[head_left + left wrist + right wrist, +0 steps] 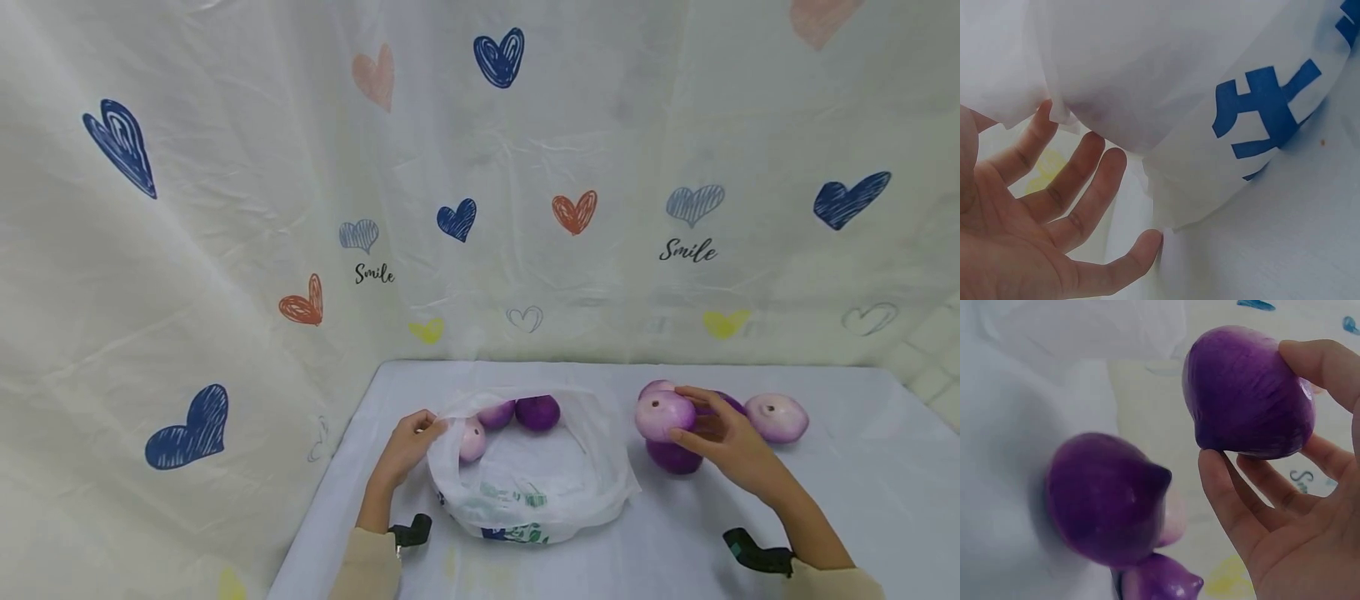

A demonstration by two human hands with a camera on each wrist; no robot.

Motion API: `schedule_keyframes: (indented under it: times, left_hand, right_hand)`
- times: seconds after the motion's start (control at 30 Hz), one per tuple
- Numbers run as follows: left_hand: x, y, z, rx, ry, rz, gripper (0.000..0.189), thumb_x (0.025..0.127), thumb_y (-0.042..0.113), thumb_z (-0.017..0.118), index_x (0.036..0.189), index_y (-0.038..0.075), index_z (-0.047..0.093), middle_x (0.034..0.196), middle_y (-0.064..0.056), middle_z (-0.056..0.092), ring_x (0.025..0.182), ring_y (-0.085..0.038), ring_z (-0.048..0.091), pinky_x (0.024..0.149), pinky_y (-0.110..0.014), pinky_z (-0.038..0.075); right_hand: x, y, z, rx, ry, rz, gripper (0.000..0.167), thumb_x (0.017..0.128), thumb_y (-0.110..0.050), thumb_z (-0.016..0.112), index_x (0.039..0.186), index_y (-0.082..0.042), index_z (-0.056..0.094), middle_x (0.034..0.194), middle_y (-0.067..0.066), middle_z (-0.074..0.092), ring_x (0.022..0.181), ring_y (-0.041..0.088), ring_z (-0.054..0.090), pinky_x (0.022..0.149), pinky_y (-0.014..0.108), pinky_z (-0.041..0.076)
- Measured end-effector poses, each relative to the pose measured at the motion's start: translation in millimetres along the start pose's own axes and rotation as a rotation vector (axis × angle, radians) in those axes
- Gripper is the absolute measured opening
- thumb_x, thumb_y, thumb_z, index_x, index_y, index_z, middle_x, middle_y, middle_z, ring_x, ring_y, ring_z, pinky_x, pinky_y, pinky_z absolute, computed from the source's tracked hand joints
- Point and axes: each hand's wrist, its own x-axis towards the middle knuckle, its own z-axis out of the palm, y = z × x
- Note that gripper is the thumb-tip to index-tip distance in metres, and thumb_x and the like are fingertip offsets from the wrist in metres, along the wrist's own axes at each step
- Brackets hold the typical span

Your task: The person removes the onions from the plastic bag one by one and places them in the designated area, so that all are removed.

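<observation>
- Left hand (pixel 408 446) pinches the plastic bag (pixel 528 504) rim; only the head view shows red onions (pixel 537 414) inside.
- Right hand (pixel 723 437) grips a raised onion (pixel 655 417); its wrist view adds the pointed tip (pixel 1204 440).
- Tabletop (pixel 660 533) separates bag and onion.

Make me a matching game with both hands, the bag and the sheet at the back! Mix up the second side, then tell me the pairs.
1. left hand
2. right hand
3. white bag
4. back sheet

A. lifting a single onion
B. printed with hearts
C. pinching the bag's edge
D. onions inside

Pairs: 1-C, 2-A, 3-D, 4-B
</observation>
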Motion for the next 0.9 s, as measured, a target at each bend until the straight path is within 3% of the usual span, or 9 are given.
schedule_keyframes:
  times: [0.3, 0.5, 0.7, 0.9]
  left_hand:
    - [0.3, -1.8, -1.2, 0.027, -0.006, 0.017, 0.023, 0.098, 0.030, 0.068, 0.093, 0.007, 0.067, 0.090, -0.005, 0.059, 0.082, -0.018, 0.053, 0.071, -0.032, 0.043]
    - [0.1, -3.2, -1.7, 0.029, -0.009, 0.005, 0.023, 0.098, 0.030, 0.067, 0.094, 0.007, 0.066, 0.091, -0.005, 0.058, 0.083, -0.019, 0.053, 0.070, -0.032, 0.043]
    - [0.9, -3.3, -1.8, 0.027, -0.012, 0.003, 0.021, 0.098, 0.030, 0.068, 0.093, 0.009, 0.067, 0.091, -0.005, 0.058, 0.083, -0.019, 0.054, 0.071, -0.032, 0.044]
    - [1.4, -2.8, -0.9, 0.022, -0.015, -0.003, 0.021, 0.098, 0.030, 0.068, 0.094, 0.009, 0.067, 0.091, -0.005, 0.059, 0.084, -0.020, 0.054, 0.072, -0.032, 0.044]
  right_hand:
    - [-4.3, 20.5, -22.9, -0.051, 0.024, 0.061, 0.066, 0.099, -0.027, 0.068, 0.154, -0.009, 0.036, 0.145, 0.023, 0.047, 0.103, -0.019, 0.047, 0.077, 0.015, 0.052]
    - [-6.7, 34.4, -32.2, -0.013, 0.036, 0.081, 0.066, 0.100, -0.025, 0.068, 0.155, -0.010, 0.035, 0.142, 0.017, 0.044, 0.104, -0.021, 0.048, 0.078, 0.014, 0.052]
    - [-7.9, 49.0, -40.0, -0.025, 0.044, 0.132, 0.067, 0.101, -0.029, 0.066, 0.157, -0.010, 0.034, 0.145, 0.025, 0.040, 0.100, -0.023, 0.046, 0.076, 0.013, 0.050]
    - [-11.0, 63.8, -46.2, -0.041, 0.076, 0.151, 0.065, 0.101, -0.026, 0.066, 0.154, -0.007, 0.036, 0.140, 0.018, 0.042, 0.096, -0.021, 0.048, 0.075, 0.013, 0.051]
